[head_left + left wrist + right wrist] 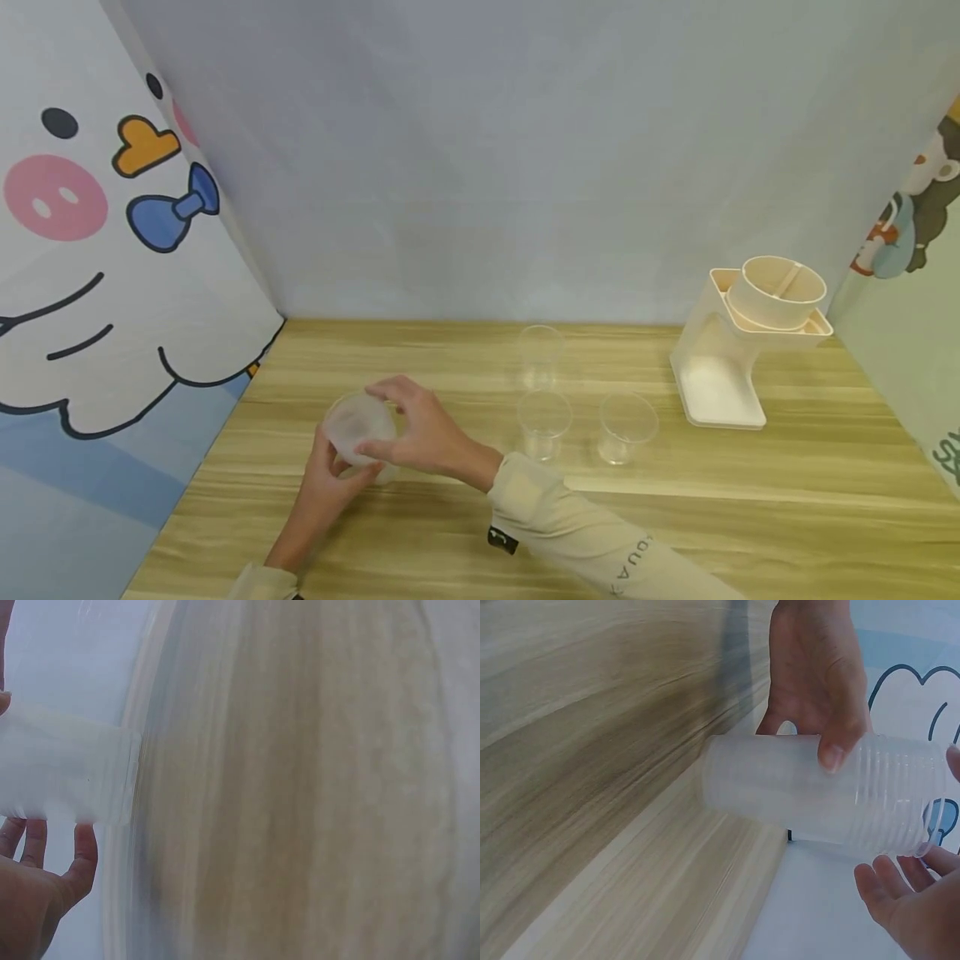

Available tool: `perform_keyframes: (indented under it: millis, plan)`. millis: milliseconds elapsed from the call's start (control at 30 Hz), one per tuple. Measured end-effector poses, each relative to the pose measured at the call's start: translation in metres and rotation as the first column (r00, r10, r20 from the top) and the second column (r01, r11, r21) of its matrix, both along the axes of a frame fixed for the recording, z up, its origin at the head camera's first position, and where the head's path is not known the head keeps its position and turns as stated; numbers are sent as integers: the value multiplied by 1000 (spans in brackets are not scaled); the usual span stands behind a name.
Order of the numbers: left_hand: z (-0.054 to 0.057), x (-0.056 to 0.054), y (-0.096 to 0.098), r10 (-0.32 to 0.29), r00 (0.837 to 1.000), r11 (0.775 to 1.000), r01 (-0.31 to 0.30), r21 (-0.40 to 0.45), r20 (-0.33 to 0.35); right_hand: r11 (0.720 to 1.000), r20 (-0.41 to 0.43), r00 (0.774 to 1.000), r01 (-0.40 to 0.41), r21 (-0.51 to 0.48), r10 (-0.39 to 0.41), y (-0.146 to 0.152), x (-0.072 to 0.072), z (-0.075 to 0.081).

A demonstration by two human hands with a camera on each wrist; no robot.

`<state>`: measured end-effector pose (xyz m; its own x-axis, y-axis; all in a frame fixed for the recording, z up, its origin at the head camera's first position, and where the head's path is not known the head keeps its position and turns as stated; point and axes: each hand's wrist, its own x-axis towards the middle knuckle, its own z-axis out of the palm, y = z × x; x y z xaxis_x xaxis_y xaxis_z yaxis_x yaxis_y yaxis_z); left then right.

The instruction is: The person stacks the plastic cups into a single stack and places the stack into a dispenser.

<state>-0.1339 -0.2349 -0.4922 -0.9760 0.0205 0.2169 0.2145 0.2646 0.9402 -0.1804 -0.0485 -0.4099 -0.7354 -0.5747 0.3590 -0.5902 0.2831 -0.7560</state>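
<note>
A stack of translucent plastic cups (360, 427) stands near the left part of the table, rims up. Low on its side, my left hand (330, 483) grips the stack, its thumb lying along the cups in the right wrist view. At the top, my right hand (420, 429) has thumb and fingers spread round the rims. Seen from the right wrist, the ribbed rims of the stack (885, 795) lie between the fingertips of that right hand (911, 907). Three single clear cups stand right of the hands: a rear cup (541, 354), a front cup (544, 423) and a right cup (627, 427).
A cream-coloured stand (712, 367) with a round cup-like holder (776, 292) on top is at the back right of the wood-grain table (450, 542). A plain cloth wall (487, 167) rises behind, and a cartoon-printed panel (97, 333) borders the left.
</note>
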Motion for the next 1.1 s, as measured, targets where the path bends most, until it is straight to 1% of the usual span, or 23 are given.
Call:
perform_keyframes:
  millis: [100, 300, 433, 633, 800, 967, 1100]
  plan:
    - [2, 1, 0, -6, 1000, 1000, 6, -2, 10, 1000, -2, 1000, 10, -11, -10, -1, 1, -1]
    - [2, 2, 0, -12, 1000, 1000, 12, 1, 17, 999, 11, 1000, 19, -30, -19, -2, 5, 1]
    - [2, 1, 0, -12, 1000, 1000, 12, 0, 13, 999, 23, 999, 37, -13, -36, -1, 6, 3]
    - [0, 1, 0, 4, 1000, 1000, -4, 11, 2, 998, 65, 996, 65, 0, -65, 4, 8, 8]
    - [1, 1, 0, 9, 1000, 1000, -9, 2, 12, 998, 73, 996, 49, -47, -45, 11, 10, 9]
    - [1, 1, 0, 9, 1000, 1000, -9, -9, 20, 993, 78, 997, 27, -112, -18, 22, 16, 10]
    - [1, 1, -1, 14, 1000, 1000, -13, -11, 28, 990, 84, 996, 38, -137, -27, 30, 22, 9]
